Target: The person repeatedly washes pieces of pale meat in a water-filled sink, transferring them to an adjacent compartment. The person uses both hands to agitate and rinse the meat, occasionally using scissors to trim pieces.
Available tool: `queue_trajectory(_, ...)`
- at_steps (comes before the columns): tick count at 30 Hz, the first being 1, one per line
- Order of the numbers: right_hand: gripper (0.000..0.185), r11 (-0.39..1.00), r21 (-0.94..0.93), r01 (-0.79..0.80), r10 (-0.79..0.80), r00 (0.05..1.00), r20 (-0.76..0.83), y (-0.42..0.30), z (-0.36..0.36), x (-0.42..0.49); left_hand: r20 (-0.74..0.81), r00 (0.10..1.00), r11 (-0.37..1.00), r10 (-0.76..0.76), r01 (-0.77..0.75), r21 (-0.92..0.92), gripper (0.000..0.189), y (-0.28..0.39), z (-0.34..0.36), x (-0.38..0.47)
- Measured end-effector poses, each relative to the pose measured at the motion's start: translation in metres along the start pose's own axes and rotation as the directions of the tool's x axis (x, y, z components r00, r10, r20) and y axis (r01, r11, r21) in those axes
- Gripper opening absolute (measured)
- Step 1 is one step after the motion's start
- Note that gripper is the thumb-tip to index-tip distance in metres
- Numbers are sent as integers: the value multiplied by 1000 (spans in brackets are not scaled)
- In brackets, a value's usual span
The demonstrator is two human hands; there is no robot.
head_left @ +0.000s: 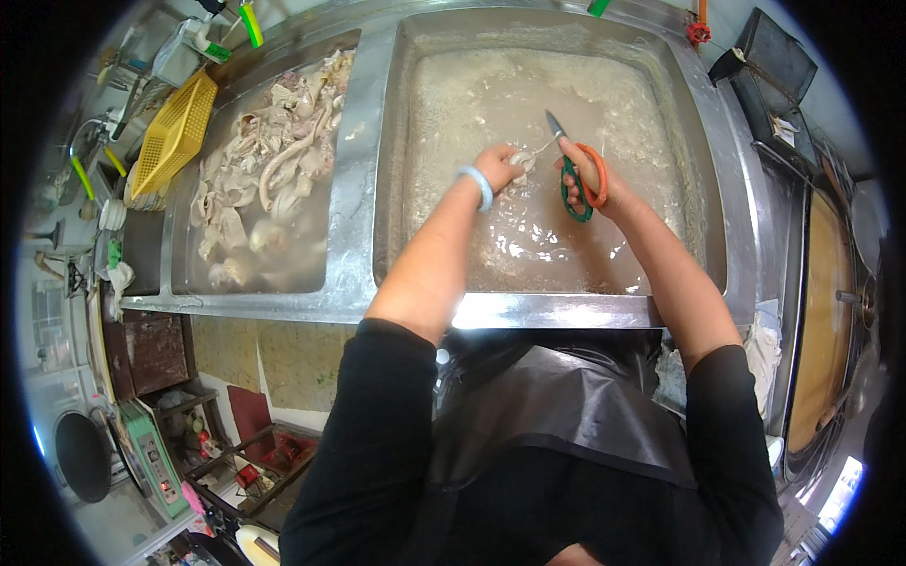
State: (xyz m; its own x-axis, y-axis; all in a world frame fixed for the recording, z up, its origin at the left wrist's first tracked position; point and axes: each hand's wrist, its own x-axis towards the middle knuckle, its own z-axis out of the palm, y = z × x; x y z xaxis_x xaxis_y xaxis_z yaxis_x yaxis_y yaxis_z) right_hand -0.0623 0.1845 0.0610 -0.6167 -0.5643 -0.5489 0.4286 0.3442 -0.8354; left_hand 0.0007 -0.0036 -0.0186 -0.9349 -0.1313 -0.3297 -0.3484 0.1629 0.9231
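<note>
My left hand [498,168], with a pale blue bangle on its wrist, grips a small pale piece of offal [522,161] just above the murky water in the large metal sink basin [387,141]. A thin strand runs from that piece towards my right hand [579,173]. In my right hand is a pair of scissors [577,189] with one green and one orange handle, its dark blades pointing up and away from me. Whether the blades are apart is hard to tell. Many pale strips and pieces of offal [290,152] lie in water in the left basin.
A yellow perforated plastic basket [173,134] stands tilted at the left basin's outer edge, by stacked white dishes [113,214]. A red valve handle [698,32] is at the back right. The steel front rim [559,311] runs between me and the basin. A large tan-topped round vessel [821,318] stands at right.
</note>
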Motion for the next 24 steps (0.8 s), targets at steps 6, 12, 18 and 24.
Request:
queue_trajectory(6,44,688,-721,78,-55,997,56,37,-15,21,124,979,470,-164,-33,882,37,-20,-4,9)
queue_trajectory(12,33,333,-941,56,-263,964,-36,21,-23,17,-144,985,934,-93,136,330,39,7,-16,-4)
queue_trajectory(18,30,65,-996,68,-512,859,25,-40,-54,-22,-23,962,867,-274,236,-438,40,15,-13,-11)
queue_trajectory(24,33,118,-984,-129,-758,628,-174,-74,-143,-36,-135,969,853,-209,248,459,44,-4,-17,6)
